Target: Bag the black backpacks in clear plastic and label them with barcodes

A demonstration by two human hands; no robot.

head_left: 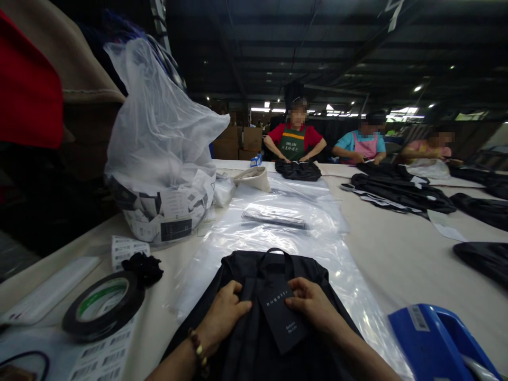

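A black backpack [242,338] with a loop handle [278,256] at its top lies in front of me, over the clear plastic bags. My right hand [311,301] pinches a black hang tag [282,320] with pale lettering, which rests against the backpack. On the left side of the backpack, my left hand [226,307] grips the black fabric near a strap, thumb pointing toward the tag. A beaded bracelet circles my left wrist. The backpack's lower part runs out of view.
Clear plastic bags [262,233] cover the table's middle. At left are a black tape roll [99,307], barcode label sheets [105,352] and a plastic sack of tags [159,159]. A blue tape dispenser [440,344] stands right. Several co-workers handle black bags [400,193] across the table.
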